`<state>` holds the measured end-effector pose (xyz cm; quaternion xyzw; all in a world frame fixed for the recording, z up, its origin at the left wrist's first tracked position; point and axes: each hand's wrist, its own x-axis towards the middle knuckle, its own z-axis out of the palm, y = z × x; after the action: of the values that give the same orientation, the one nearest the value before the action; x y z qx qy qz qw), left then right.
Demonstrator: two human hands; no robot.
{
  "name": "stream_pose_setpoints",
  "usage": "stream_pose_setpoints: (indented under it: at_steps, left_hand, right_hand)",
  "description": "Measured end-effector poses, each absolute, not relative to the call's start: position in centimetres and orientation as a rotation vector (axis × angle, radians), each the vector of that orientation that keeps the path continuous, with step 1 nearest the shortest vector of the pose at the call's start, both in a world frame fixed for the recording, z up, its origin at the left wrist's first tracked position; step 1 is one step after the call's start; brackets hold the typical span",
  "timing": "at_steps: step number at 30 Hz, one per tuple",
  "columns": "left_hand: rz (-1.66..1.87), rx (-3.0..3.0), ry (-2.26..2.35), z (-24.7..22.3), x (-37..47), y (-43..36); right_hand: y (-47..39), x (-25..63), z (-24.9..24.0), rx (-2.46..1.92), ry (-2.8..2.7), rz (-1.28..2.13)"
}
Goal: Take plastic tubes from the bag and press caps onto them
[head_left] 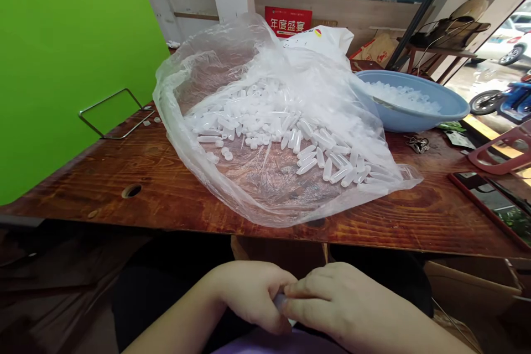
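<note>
In the head view my left hand (255, 293) and my right hand (332, 304) meet over my lap, below the table's front edge. Both are closed around a small translucent plastic tube (280, 302), of which only a little shows between the fingers. Above them on the table, a large clear plastic bag (265, 215) lies spread with its mouth towards me. Inside are many frosted plastic tubes (327, 168) with tapered ends, mostly at the right. Small white round caps (226, 153) are heaped at the left and middle of the bag.
A blue basin (415, 119) with more translucent pieces stands back right on the wooden table (166, 193). Keys (418, 145), a red-edged phone (489, 199) and a pink plastic frame (501, 149) lie at the right. A wire stand (112, 135) adjoins the green panel (74, 66) at left.
</note>
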<state>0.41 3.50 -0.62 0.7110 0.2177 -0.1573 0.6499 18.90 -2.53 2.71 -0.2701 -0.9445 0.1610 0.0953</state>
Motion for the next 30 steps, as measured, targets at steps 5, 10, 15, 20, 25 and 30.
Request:
stream_pose_setpoints:
  at_steps: [5, 10, 15, 20, 25, 30]
  left_hand:
    - [-0.334, 1.433, 0.434, -1.9, 0.5, 3.5]
    - [-0.288, 1.476, 0.522, -2.1, 0.5, 3.5]
    - [-0.256, 1.296, 0.385, -2.3, 0.6, 3.4]
    - [-0.409, 1.053, 0.096, -4.0, 1.2, 3.2]
    - [-0.309, 1.280, 0.350, -2.4, 1.3, 3.4]
    - [-0.229, 1.598, 0.743, -0.4, 0.8, 3.5]
  right_hand:
    - [-2.8, 18.7, 2.2, -0.681, -2.862, 0.333]
    - [-2.4, 19.0, 1.3, -0.854, -2.855, 0.484]
    - [-2.1, 18.9, 1.2, -0.864, -2.731, 0.715]
    - [-2.0, 18.7, 2.3, -0.661, -2.787, 0.689]
    - [-2.0, 18.1, 1.3, -1.024, -2.745, 0.530]
    - [-2.1, 18.0, 0.0, -1.380, -2.546, 0.577]
